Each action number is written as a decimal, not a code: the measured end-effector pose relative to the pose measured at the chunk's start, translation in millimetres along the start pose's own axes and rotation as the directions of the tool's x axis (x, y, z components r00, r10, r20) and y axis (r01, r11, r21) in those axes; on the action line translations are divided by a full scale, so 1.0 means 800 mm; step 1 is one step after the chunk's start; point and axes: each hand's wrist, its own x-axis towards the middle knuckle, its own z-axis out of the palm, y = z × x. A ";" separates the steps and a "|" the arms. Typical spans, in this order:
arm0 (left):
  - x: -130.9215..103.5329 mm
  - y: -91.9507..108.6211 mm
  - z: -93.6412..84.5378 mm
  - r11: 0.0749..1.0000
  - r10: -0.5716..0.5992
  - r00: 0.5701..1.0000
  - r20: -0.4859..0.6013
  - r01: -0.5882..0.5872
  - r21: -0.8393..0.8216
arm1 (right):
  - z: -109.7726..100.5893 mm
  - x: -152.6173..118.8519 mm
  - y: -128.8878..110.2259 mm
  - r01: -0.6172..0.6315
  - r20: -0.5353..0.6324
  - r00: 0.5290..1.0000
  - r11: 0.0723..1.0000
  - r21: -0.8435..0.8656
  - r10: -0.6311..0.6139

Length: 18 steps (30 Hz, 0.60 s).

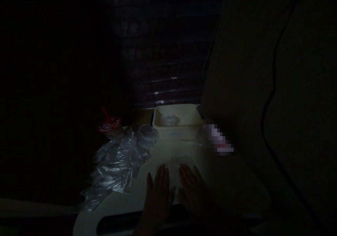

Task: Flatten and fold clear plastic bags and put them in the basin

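Observation:
The scene is very dark. My left hand [158, 194] lies palm down with its fingers stretched out, at the near middle of a pale table [163, 151]. Beside it, on the right, my right hand [193, 190] is also flat with spread fingers. Both sets of fingertips touch a thin clear plastic piece [181, 161] on the tabletop. A heap of crumpled clear plastic [118, 162] lies left of my hands. Beyond my hands stands a cream basin [177, 133] with some clear plastic [169, 120] inside.
A cup [110, 125] with a red patterned lid and red straw stands at the back left. Right of the basin is a blurred-out pink and white item [218, 139]. A dark cable [273, 67] hangs at the right.

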 end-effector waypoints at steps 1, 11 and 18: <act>0.000 0.000 -0.001 1.000 -0.003 1.000 0.001 0.003 -0.005 | 0.001 -0.002 0.003 -0.015 0.002 1.000 1.000 -0.004 0.015; 0.002 0.001 -0.007 1.000 -0.005 1.000 -0.017 0.005 0.001 | 0.013 -0.009 0.025 -0.130 -0.083 0.989 0.988 -0.083 0.123; 0.000 0.000 -0.001 1.000 0.014 0.999 -0.036 -0.014 0.012 | -0.004 0.016 0.009 0.018 -0.016 1.000 1.000 0.021 -0.018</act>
